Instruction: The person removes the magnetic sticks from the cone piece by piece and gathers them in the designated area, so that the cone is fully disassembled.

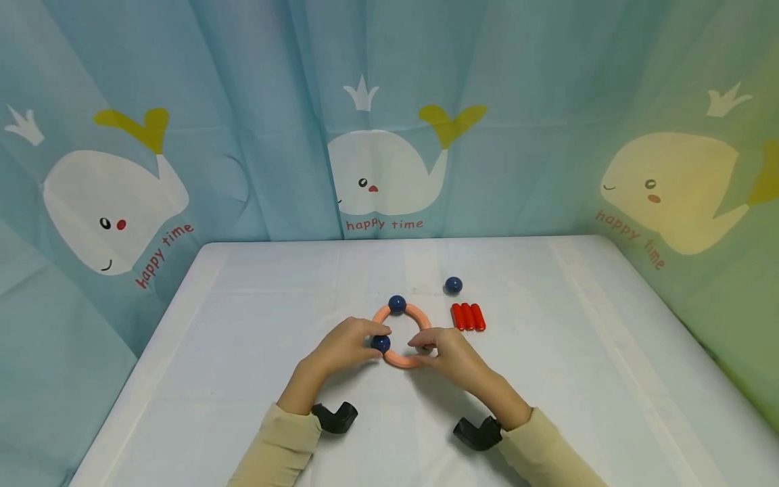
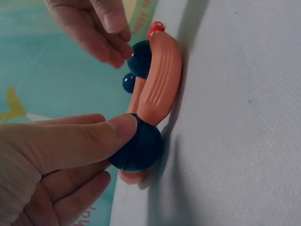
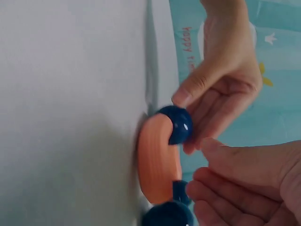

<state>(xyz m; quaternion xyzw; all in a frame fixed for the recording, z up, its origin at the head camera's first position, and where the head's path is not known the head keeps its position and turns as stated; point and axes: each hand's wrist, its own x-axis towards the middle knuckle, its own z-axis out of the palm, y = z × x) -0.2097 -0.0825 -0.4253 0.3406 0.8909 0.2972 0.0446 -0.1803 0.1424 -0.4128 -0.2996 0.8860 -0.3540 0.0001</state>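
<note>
On the white table lies a ring of orange curved sticks (image 1: 399,360) joined by dark blue balls. My left hand (image 1: 349,341) pinches the ring's left blue ball (image 1: 381,343) between thumb and fingers; the left wrist view shows this blue ball (image 2: 141,148) close up. At the ring's right side, my right hand (image 1: 447,352) is held with thumb and fingers apart. They hover beside the right blue ball (image 2: 140,59), which is mostly hidden in the head view. Whether a fingertip touches it I cannot tell. Another blue ball (image 1: 397,304) forms the far joint.
Behind and to the right of the ring are a loose blue ball (image 1: 453,285) and three red sticks (image 1: 468,316) side by side. Black wrist mounts (image 1: 477,433) stick out under both sleeves. A whale-print curtain (image 1: 274,122) surrounds the table.
</note>
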